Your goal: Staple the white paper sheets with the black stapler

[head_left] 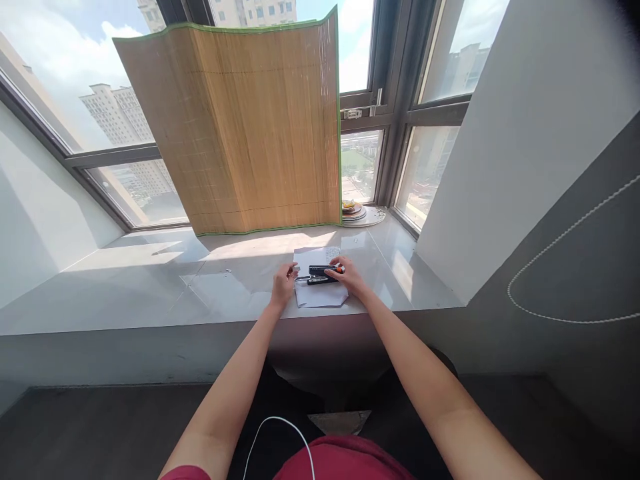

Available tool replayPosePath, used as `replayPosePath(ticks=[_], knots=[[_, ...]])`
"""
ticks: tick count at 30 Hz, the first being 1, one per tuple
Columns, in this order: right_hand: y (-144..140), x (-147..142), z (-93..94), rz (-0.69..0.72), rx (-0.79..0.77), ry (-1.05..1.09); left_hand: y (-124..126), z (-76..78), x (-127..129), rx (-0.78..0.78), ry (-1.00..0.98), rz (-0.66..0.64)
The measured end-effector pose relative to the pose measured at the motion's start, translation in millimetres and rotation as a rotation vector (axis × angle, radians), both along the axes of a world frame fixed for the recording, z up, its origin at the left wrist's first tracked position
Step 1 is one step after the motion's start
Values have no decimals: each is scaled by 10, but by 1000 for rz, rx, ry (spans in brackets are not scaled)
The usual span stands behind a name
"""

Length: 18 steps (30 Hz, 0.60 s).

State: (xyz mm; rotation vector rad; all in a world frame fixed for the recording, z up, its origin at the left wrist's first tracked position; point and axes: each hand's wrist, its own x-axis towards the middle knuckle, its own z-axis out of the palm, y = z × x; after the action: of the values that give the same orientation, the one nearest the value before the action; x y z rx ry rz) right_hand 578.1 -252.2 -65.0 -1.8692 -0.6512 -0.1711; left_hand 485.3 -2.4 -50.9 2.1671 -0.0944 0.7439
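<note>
On the grey windowsill (150,287) lies a white sheet of paper (320,295). Over it my right hand (350,275) grips a black tool with an orange end (324,273), lying roughly level. My left hand (283,283) pinches the thin metal tip at the tool's left end, fingers closed on it. Both hands hover just above the paper near the sill's front edge.
A bamboo mat with green trim (240,127) leans upright against the window behind the paper. A stack of plates (357,213) sits at the back right of the sill. A white wall (515,147) bounds the sill on the right. A white cable (280,433) crosses my lap.
</note>
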Motion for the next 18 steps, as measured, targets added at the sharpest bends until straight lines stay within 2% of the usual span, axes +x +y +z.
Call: replayPosePath(ticks=[4, 8, 11, 18], knots=[[-8, -2, 2, 3, -54, -1, -104, 11, -9, 243, -7, 16], [-6, -9, 17, -5, -69, -10, -157, 24, -7, 459, 113, 62], [-6, -15, 23, -5, -83, -11, -178, 26, -3, 507, 190, 86], [-1, 7, 7, -9, -85, -30, -175, 27, 3, 514, 212, 55]])
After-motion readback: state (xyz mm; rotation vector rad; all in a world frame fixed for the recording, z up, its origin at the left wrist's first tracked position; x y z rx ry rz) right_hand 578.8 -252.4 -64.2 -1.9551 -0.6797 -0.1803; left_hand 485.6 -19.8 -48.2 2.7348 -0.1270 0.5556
